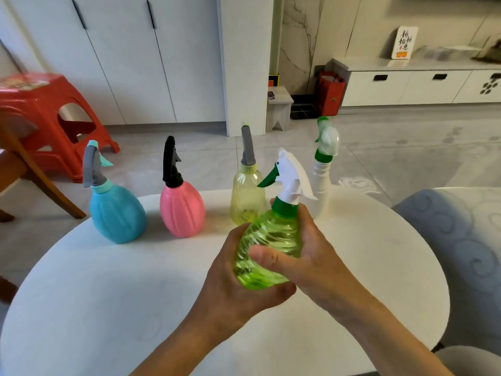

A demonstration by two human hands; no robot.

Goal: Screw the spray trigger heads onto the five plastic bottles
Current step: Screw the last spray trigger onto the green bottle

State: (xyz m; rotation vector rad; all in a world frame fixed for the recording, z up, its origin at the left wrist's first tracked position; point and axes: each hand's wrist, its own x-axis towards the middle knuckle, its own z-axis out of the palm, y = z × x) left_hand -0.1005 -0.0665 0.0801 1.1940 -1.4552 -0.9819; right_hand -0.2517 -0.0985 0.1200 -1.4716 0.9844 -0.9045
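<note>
1. A red stool (40, 109) stands far left, beyond my round white table (108, 294).
2. Along the table's far side stand a blue bottle (116, 213), pink bottle (182, 210), yellow bottle (246, 199) and white bottle (321, 183), all with heads on.
3. My left hand (230, 275) and right hand (311, 256) both grip the green bottle (268, 248), its white trigger head (291, 175) seated. I can't tell any contents.

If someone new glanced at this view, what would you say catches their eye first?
Probably the translucent green ribbed bottle with its white-and-green trigger head, gripped by the left hand and right hand at centre. Behind it, along the round white table, stand a blue bottle, pink bottle, yellow bottle and white bottle.
</note>
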